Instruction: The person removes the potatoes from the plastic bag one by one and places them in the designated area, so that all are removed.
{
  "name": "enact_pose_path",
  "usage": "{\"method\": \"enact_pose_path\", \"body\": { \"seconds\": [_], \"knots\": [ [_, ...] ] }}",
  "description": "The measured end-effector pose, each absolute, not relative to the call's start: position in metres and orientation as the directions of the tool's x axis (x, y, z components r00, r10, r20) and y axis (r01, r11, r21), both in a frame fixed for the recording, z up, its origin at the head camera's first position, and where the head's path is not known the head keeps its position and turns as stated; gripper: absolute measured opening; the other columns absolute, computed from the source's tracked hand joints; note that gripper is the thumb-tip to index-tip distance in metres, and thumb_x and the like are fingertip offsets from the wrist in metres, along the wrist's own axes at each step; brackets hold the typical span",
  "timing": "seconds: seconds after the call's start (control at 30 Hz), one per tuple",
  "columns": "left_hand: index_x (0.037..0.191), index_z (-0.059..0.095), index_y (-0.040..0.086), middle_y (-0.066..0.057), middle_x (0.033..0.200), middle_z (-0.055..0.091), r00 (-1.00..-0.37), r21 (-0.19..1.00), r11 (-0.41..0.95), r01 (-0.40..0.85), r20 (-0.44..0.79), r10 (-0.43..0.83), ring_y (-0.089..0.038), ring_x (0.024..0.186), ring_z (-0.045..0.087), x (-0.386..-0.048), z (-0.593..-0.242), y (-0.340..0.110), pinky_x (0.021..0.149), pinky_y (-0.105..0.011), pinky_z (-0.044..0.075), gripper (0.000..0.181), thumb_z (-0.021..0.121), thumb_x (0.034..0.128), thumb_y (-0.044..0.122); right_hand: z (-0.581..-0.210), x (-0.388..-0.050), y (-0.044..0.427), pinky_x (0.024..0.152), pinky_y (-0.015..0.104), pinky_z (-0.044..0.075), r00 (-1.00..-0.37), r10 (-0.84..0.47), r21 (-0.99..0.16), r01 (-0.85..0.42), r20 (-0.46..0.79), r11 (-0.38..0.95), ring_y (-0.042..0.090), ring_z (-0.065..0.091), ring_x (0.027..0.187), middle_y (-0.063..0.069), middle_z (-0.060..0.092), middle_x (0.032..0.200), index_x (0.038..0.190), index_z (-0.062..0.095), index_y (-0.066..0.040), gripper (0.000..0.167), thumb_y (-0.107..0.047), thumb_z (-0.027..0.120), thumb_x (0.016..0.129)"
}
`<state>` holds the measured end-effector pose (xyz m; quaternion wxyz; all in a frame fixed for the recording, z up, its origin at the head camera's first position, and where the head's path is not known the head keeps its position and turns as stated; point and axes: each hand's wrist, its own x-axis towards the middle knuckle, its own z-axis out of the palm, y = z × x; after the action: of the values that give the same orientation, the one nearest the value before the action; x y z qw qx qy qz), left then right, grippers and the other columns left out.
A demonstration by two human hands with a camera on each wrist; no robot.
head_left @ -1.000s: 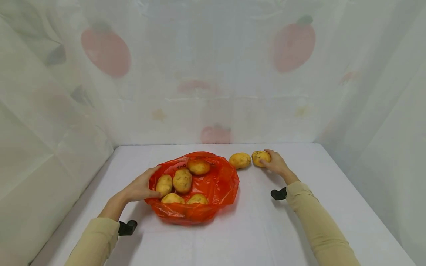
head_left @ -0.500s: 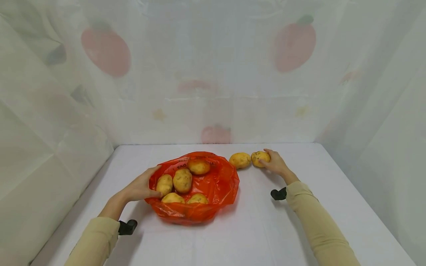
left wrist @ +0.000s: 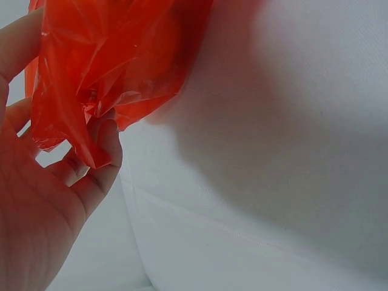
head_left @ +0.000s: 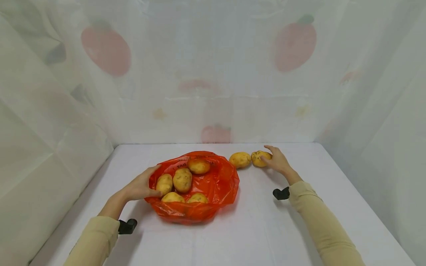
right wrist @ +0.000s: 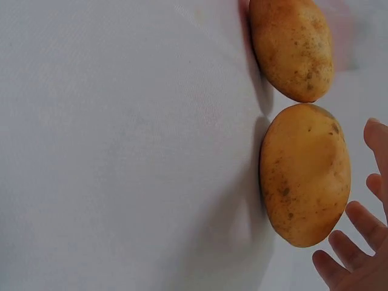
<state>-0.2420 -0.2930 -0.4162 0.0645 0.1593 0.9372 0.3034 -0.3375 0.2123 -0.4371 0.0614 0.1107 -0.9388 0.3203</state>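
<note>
An open red plastic bag sits on the table with several potatoes in it, among them one potato near its middle. My left hand grips the bag's left rim; in the left wrist view, fingers curl round the thin red plastic. At the back, right of the bag, two potatoes lie end to end on the table: a left potato and a right potato. My right hand is beside the right potato. In the right wrist view its spread fingers stand close to that potato, apparently not gripping it.
A white cloth covers the table. A pale curtain with faded fruit prints hangs behind it and on both sides. A black wrist device is on the right wrist, another black device on the left.
My right hand has loosened from the right potato, its fingers spreading and lifting a little away to the right. That potato stays beside the other one. The left hand and bag have hardly moved.
</note>
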Motion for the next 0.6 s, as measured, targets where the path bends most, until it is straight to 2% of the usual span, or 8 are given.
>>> {"method": "enact_pose_path", "body": {
  "seconds": [0.4,0.6],
  "knots": [
    [0.145,0.022,0.005,-0.021,0.143,0.03,-0.941,0.592,0.762,0.262,-0.019,0.338,-0.041,0.128,0.032,-0.243,-0.417,-0.293,0.1,-0.063,0.03,0.1,0.08,0.0676,0.029,-0.421,-0.336,0.198,0.103,0.05,0.033,-0.91,-0.204,-0.572,-0.389,0.361,0.722,0.037,0.042,0.123,0.022,0.049,0.129,0.129,0.049,0.0,0.049,-0.02,0.063,0.087],
    [0.145,0.023,0.006,-0.021,0.142,0.031,-0.942,0.589,0.765,0.263,-0.017,0.336,-0.04,0.127,0.033,-0.243,-0.418,-0.293,0.099,-0.062,0.031,0.099,0.08,0.0677,0.028,-0.408,-0.329,0.182,0.1,0.05,0.037,-0.9,-0.245,-0.575,-0.421,0.36,0.701,0.035,0.046,0.12,0.02,0.051,0.127,0.128,0.051,-0.002,0.048,-0.02,0.064,0.085]
  ]
}}
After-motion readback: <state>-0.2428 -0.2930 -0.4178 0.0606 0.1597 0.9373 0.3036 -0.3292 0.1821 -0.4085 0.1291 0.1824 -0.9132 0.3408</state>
